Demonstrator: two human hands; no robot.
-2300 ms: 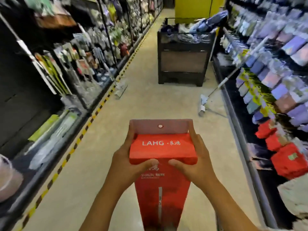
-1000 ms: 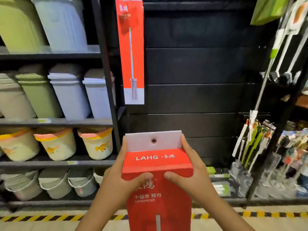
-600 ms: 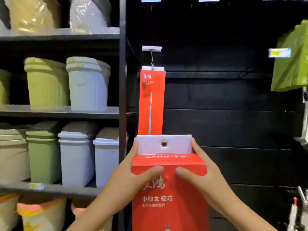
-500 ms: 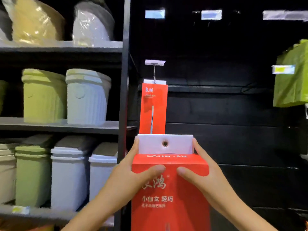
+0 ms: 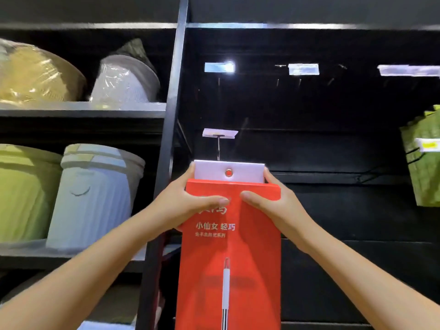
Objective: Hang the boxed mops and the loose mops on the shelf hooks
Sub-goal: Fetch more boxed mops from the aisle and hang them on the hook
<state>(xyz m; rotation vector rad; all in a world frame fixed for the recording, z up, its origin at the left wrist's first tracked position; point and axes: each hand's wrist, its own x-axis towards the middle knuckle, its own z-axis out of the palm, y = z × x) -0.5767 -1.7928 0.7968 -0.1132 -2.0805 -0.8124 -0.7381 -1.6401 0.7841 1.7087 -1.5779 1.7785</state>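
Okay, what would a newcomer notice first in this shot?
A bright red mop box fills the centre, gripped near its top by the left hand and right hand. Its white tab sits under a shelf hook; green and white bins stand on shelves at left.

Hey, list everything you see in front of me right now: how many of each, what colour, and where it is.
red mop box: one, red with a white hang tab, upright at centre
hook: one, metal with a white label holder, on the black panel just above the box's tab
label holders: three, whitish, in a row high on the panel
green bin: one, green, left middle shelf
grey bin: one, pale grey, right beside the green bin
wrapped basins: two, yellow and white, left upper shelf
green package: one, green, right edge
shelf upright: one, black, between bins and panel
left hand: one, grips the box's left side
right hand: one, grips the box's right side
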